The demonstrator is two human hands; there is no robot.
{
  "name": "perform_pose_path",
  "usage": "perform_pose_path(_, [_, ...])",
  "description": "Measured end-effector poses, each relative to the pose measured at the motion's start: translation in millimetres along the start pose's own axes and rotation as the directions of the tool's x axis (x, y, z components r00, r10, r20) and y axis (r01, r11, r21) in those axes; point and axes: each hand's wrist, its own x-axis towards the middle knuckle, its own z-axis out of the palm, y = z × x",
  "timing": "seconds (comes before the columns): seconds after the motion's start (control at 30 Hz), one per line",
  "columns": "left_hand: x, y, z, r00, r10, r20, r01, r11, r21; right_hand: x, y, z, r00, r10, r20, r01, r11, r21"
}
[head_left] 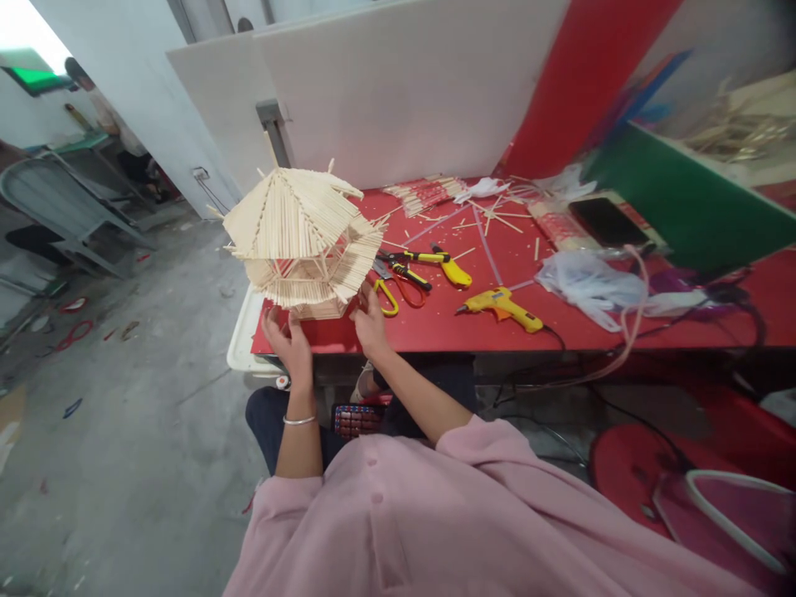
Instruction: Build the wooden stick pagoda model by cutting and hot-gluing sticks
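A two-tiered model pagoda built of pale thin wooden sticks stands on the left end of the red table. Its upper roof is cone-like, and a wider lower roof flares out beneath it. My left hand holds the low base from the near left, thumb against it and fingers curved beside it. On the near right, my right hand grips the same base below the lower eave, its fingertips partly hidden. Just right of the model lie red-handled scissors, yellow-handled scissors and yellow-black pliers.
Farther right on the red table are a yellow cutter, a yellow glue gun with its cord, plastic bags and a dark phone. Loose sticks lie behind. A white board rises at the back.
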Motion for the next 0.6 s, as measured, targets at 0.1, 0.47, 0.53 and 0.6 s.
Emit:
perform_pose_path(0.1, [-9,6,-9.4,0.970,0.038,-0.240,-0.043,0.999,-0.014,-16,5,-9,0.999,0.022,-0.040,-0.024,0.999,-0.042])
perform_pose_path(0.47, [-23,27,-13.6,0.980,0.164,-0.109,-0.160,0.986,0.038,-31,-21,-25,0.992,0.028,0.120,-0.012,0.991,-0.131])
perform_pose_path(0.53, [-25,30,-12.8,0.973,0.200,-0.116,-0.196,0.980,0.044,-35,-20,-25,0.992,0.017,0.128,0.000,0.991,-0.131])
perform_pose_path(0.6, [-27,36,-11.8,0.970,0.199,-0.138,-0.200,0.980,0.012,-38,-18,-25,0.990,0.015,0.138,0.004,0.990,-0.138])
